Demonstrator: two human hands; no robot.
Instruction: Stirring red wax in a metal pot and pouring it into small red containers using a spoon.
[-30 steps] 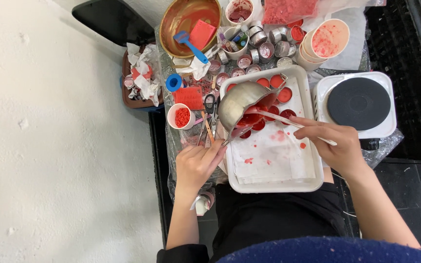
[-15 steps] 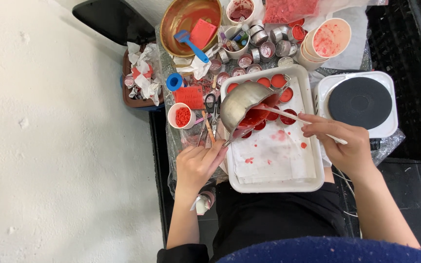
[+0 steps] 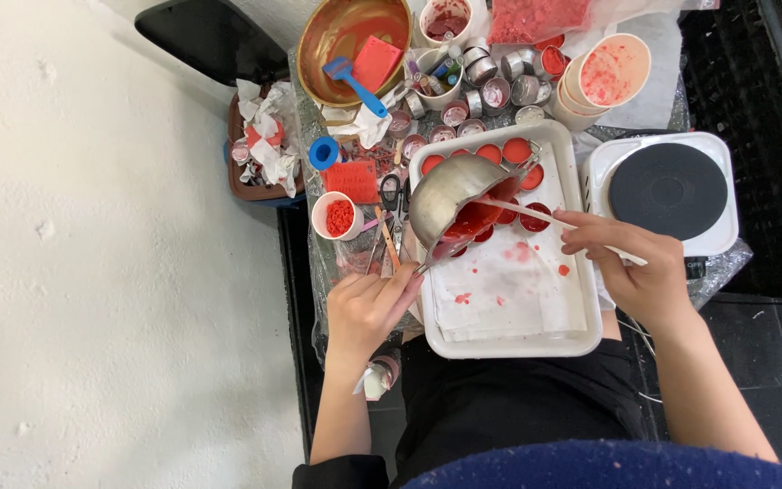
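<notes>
Crowded table; white tray [image 3: 500, 340] edge overhangs; left hand [image 3: 368, 308] tilts metal pot [image 3: 450, 186].

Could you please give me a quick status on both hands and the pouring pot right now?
Left hand grips the handle of the steel pot, tilted over the white tray. Right hand holds a thin stick at its red liquid. Nothing blocking.

Both forearms are bare and reach forward from the lap. Left hand [image 3: 368, 308] is curled tight into a loose fist, knuckles up, thumb and fingers pinched together at the front. Right hand [image 3: 631, 267] sits a bit further out, palm down, fingers bent and pointing left, also pinching, wrist straight.
</notes>
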